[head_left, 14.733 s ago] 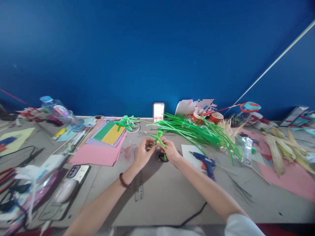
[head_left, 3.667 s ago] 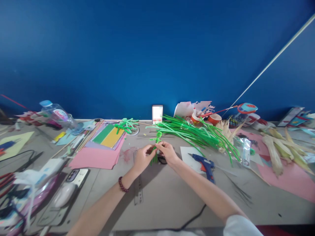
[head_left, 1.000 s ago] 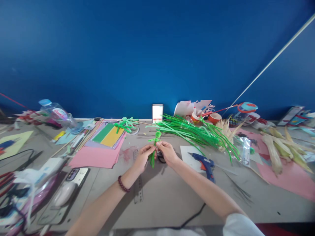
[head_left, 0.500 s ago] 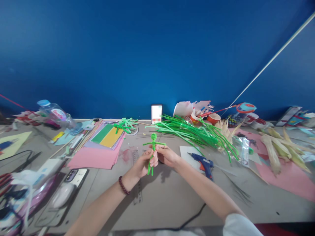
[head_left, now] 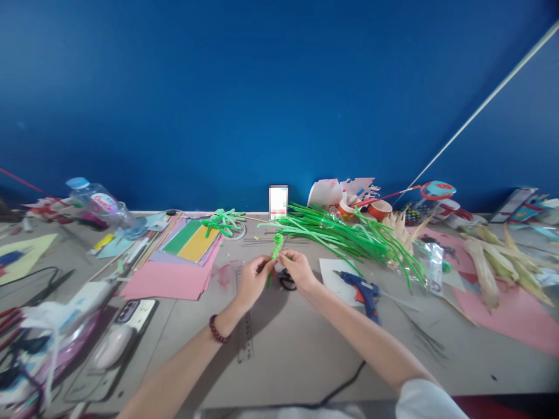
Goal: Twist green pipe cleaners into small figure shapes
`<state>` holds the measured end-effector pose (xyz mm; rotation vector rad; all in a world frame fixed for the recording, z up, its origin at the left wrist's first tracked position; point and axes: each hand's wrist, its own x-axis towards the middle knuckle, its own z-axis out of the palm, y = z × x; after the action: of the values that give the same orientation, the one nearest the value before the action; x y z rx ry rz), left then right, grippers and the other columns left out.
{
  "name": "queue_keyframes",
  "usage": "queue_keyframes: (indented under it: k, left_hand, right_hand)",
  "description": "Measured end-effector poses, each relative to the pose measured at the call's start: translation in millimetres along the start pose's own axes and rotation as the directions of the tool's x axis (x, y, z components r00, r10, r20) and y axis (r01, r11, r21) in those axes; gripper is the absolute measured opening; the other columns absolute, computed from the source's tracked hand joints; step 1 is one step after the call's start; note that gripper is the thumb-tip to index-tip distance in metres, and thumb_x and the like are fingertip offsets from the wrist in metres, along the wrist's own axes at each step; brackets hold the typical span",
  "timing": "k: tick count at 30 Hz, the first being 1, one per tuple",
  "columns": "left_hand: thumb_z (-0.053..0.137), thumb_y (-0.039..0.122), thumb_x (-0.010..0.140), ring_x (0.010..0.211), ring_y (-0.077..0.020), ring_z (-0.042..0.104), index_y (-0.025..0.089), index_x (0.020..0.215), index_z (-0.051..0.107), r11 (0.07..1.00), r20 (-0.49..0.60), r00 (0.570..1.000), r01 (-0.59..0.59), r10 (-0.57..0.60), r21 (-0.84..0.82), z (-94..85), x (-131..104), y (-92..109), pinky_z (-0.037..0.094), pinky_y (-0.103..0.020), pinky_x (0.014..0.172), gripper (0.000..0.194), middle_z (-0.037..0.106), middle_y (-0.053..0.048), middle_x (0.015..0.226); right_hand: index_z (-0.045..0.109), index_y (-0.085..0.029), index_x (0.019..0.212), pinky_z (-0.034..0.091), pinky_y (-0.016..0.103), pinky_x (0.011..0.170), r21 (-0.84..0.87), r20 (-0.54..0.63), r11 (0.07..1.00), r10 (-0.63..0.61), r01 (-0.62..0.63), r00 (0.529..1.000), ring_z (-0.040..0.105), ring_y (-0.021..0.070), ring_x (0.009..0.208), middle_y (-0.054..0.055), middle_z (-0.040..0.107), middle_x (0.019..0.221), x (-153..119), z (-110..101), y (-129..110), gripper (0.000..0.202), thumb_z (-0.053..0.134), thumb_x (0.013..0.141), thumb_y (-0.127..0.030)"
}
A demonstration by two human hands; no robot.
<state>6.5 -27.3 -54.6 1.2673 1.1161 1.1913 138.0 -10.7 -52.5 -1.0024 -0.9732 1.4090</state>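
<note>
A small green pipe-cleaner figure is held upright over the middle of the table, its looped head showing above my fingers. My left hand pinches its body from the left, thumb and fingertips closed. From the other side, my right hand closes its thumb and fingers on the figure at about the same height. The fingers cover most of the arms and middle; a bit of green leg shows below the left fingertips. Black scissor-like handles appear just under my right hand, partly hidden by it.
Green pipe cleaners lie behind on the right, near a blue glue gun on white paper. A clear ruler rests under my left forearm. Pink paper, a phone and a mouse are leftward.
The figure has turned from facing me with its arms spread to a narrower, edge-on view. My hands have shifted around it, and the black handles have come into sight.
</note>
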Motion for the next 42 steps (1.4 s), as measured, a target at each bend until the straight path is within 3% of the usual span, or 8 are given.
queue_keyframes:
  k: [6,12,17,23,30,35,38,42]
  left_hand:
    - [0.066,0.037,0.075,0.049,-0.0094,0.046,0.015,0.063,0.060,0.956,0.072,0.993,0.114,-0.098,-0.272,4.4,-1.2,-3.3,0.032,-0.022,0.049,0.026,0.054,0.002,0.052]
    - [0.065,0.029,0.075,0.045,-0.0068,0.041,0.013,0.059,0.053,0.705,0.304,0.923,0.377,-0.234,-0.601,9.5,-3.0,1.8,0.033,-0.020,0.047,0.025,0.045,0.003,0.048]
    - [0.054,0.022,0.083,0.041,-0.0056,0.034,0.013,0.060,0.051,0.505,0.488,0.841,0.534,-0.234,-0.678,7.7,-10.4,9.2,0.032,-0.018,0.044,0.024,0.034,0.005,0.046]
    - [0.044,0.023,0.089,0.035,-0.0060,0.028,0.015,0.059,0.045,0.452,0.569,0.800,0.586,-0.192,-0.672,1.3,-12.6,9.4,0.027,-0.017,0.040,0.031,0.026,0.006,0.043]
    - [0.052,0.031,0.081,0.042,-0.0115,0.045,0.014,0.066,0.057,0.634,0.545,0.815,0.529,-0.196,-0.564,-1.2,-3.9,8.7,0.037,-0.024,0.045,0.023,0.046,0.000,0.047]
    - [0.069,0.032,0.070,0.056,-0.0120,0.054,0.015,0.081,0.065,0.931,0.144,0.985,0.135,-0.091,-0.340,1.8,1.9,3.0,0.042,-0.024,0.056,0.021,0.061,-0.001,0.066]
    - [0.070,0.032,0.070,0.061,-0.0119,0.054,0.016,0.081,0.066,0.993,0.018,1.000,-0.010,0.012,-0.119,3.5,-0.8,0.7,0.040,-0.023,0.059,0.019,0.063,-0.001,0.069]
    - [0.065,0.039,0.075,0.049,-0.0105,0.048,0.015,0.069,0.062,0.986,0.033,0.996,0.083,-0.079,-0.145,5.2,-3.4,2.3,0.033,-0.022,0.048,0.024,0.056,0.001,0.054]
  right_hand:
    - [0.058,-0.018,0.057,0.045,0.025,0.056,0.072,0.090,0.997,-0.006,-0.001,0.996,0.053,0.0106,0.048,-0.002,0.058,0.049,-9.6,6.4,-3.2,0.030,0.071,0.067,-0.043]
    - [0.057,-0.017,0.062,0.044,0.023,0.042,0.224,0.212,0.967,0.075,-0.123,0.974,0.051,0.0111,0.039,-0.002,0.057,0.046,-13.7,10.7,8.0,0.034,0.066,0.072,-0.049]
    - [0.059,-0.016,0.065,0.043,0.022,0.040,0.275,0.189,0.943,0.140,-0.189,0.972,0.052,0.0111,0.040,-0.002,0.056,0.045,-12.2,6.4,17.5,0.034,0.073,0.067,-0.046]
    - [0.064,-0.014,0.072,0.048,0.025,0.054,0.280,0.251,0.936,0.141,-0.211,0.958,0.059,0.0126,0.055,0.000,0.064,0.060,-9.2,1.2,15.0,0.031,0.077,0.064,-0.041]
    - [0.058,-0.016,0.066,0.045,0.026,0.041,0.225,0.359,0.940,0.165,-0.257,0.919,0.052,0.0130,0.038,-0.002,0.057,0.047,-9.4,1.9,7.0,0.036,0.067,0.073,-0.050]
    - [0.061,-0.016,0.058,0.040,0.022,0.044,0.117,0.041,0.992,0.041,-0.045,0.998,0.049,0.0098,0.045,-0.003,0.056,0.051,-4.1,2.8,-0.8,0.031,0.079,0.056,-0.041]
    - [0.063,-0.017,0.055,0.041,0.022,0.052,0.042,-0.080,0.999,0.009,-0.005,0.997,0.052,0.0109,0.054,-0.002,0.058,0.053,-2.0,2.3,-0.3,0.027,0.079,0.054,-0.038]
    - [0.064,-0.016,0.056,0.043,0.024,0.057,0.033,-0.061,0.999,0.016,-0.014,0.998,0.054,0.0108,0.054,-0.001,0.061,0.053,-4.4,1.9,2.9,0.024,0.075,0.061,-0.037]
